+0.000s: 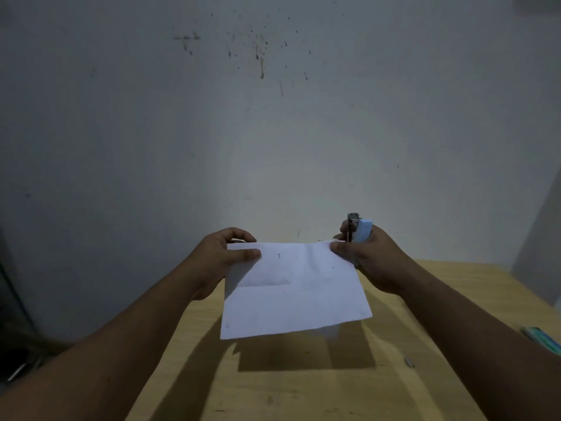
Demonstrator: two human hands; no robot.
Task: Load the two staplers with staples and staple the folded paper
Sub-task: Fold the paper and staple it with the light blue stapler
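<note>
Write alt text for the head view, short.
Two bare hands hold a folded white paper in the air above a wooden table; the left hand pinches its top left corner, while the right hand grips its top right corner together with a light blue stapler.

We see matt white folded paper [291,287], creased and faintly speckled. The stapler [359,230] pairs a smooth pale blue plastic body with a shiny bare metal front. The tabletop [303,390] looks like light wood with a fine grain and a dull, smooth finish. Behind it, the wall [273,132] is flat matt paint, spattered with dark stains. A small metal strip [409,361] lies on the tabletop.
</note>
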